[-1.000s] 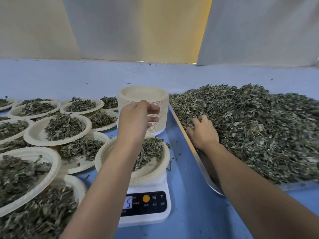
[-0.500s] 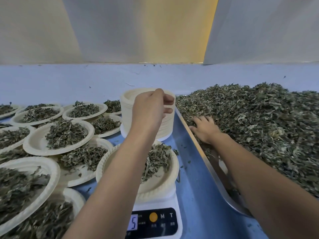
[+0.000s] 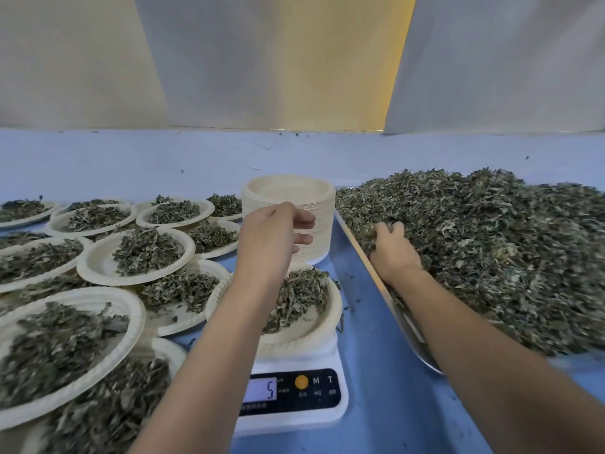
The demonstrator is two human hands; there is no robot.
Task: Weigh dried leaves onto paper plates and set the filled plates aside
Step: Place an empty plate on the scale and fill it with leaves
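Head view showed the left hand (image 3: 271, 237) reaching over the scale (image 3: 294, 398) to the stack (image 3: 288, 191) of empty plates at the back of the table (image 3: 370, 355). Its fingers (image 3: 302, 220) were slightly apart and half curled against the stack's side; whether they pinched a plate could not be told. The forearm crossed above the plate (image 3: 307, 332) that sat on the scale, hiding its left part. That plate held a small heap of leaves, and the display read 5.

The right hand (image 3: 393, 253) lay in the big pile of leaves (image 3: 491, 257) on the tray (image 3: 406, 322), just inside its near left edge. Its fingers were bent down into the pile with the tips buried, closed around some of the leaves.

The tray stood to the right of the scale and the stack, with a strip of blue table between. Loose bits of leaf lay on that strip.

Filled plates (image 3: 98, 267) covered the table to the left of the scale, many of them overlapping, each with its own heap. The nearest ones ran out of view at the lower left and were blurred.
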